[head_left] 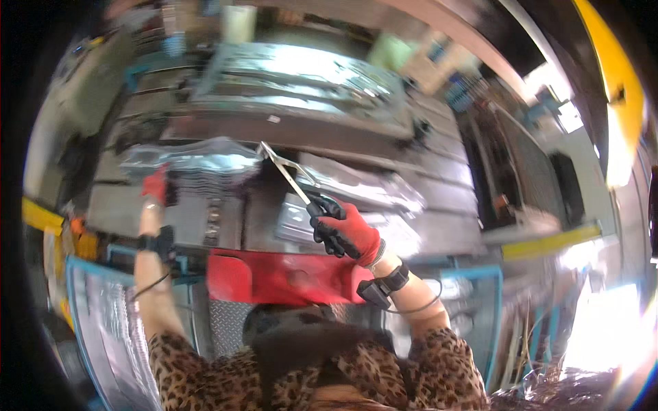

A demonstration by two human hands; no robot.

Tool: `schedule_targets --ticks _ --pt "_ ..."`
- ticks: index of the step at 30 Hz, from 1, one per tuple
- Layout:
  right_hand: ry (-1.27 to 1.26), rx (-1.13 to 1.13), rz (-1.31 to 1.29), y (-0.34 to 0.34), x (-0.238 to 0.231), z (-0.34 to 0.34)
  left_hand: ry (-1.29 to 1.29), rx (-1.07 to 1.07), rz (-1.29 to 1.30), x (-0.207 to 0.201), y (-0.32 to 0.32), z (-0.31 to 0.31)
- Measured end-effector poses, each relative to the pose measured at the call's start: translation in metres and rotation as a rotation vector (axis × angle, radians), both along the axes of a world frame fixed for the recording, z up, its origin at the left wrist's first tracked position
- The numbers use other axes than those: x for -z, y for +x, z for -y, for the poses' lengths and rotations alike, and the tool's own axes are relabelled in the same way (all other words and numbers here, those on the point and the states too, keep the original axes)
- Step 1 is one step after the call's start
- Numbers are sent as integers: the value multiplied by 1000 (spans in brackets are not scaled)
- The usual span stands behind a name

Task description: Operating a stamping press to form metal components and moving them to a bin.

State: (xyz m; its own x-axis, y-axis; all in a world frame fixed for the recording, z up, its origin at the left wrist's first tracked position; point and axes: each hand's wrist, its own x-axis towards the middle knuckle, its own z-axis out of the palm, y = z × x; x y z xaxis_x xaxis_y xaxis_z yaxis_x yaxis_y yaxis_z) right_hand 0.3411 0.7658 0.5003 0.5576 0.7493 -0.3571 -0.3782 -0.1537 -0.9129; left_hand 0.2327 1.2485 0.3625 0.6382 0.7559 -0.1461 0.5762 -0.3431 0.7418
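My right hand (351, 231), in a red and black glove, is closed round the dark handles of metal tongs (295, 183). Their jaws point up and left, at the right end of a shaped sheet-metal part (205, 156); I cannot tell whether they grip it. That part lies over a stack of similar pieces on the left. At its near left edge is my left hand (156, 185), in a red glove, its fingers smeared by motion. More shiny metal parts (363, 183) lie beyond and right of my right hand.
Across the back of the metal press bed (445, 133) lies a large shiny die (308, 79). A red panel (288, 275) stands between me and the bed. Blue-framed racks (103, 329) flank me, with yellow bars (552, 242) at either side.
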Motion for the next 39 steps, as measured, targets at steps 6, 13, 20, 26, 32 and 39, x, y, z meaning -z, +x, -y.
schedule_targets --ticks 6,13,20,26,32,39 --pt "-514 649 436 -67 34 156 -500 -16 361 -38 -18 128" --pt "-929 615 489 -130 90 228 -316 539 -55 -41 20 277" --pt "-619 673 666 -137 46 231 -617 457 87 -73 11 277" --pt "-492 564 615 -71 14 192 -530 250 408 -91 34 205" --pt "-366 485 853 68 1 105 -549 72 576 -146 117 123" --pt "-441 483 939 190 -8 4 -760 270 963 -156 185 91"
